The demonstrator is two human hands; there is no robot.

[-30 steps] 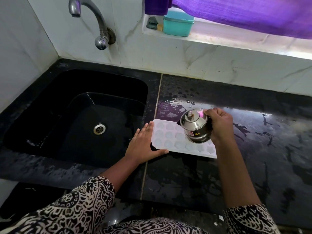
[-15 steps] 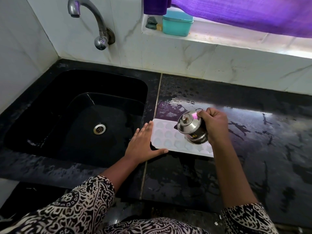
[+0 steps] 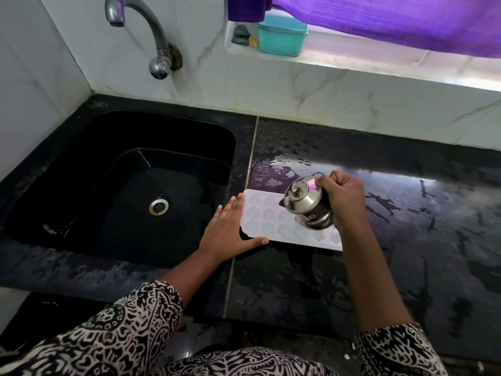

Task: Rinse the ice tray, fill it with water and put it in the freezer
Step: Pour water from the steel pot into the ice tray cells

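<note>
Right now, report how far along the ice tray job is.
Rinsing looks done: the ice tray lies on the wet counter beside the sink, tap not running. Filling is in hand: the right hand tilts a steel pot over the tray while the left hand steadies its end. How full the cells are I cannot tell. The freezing step remains.

Black stone counter (image 3: pixel 406 280) with inset black sink (image 3: pixel 67 172), wall tap (image 3: pixel 159 36), white marble-look tiles (image 3: pixel 271 90), backlit sill (image 3: pixel 379 65) under purple curtain (image 3: pixel 393 20).
</note>
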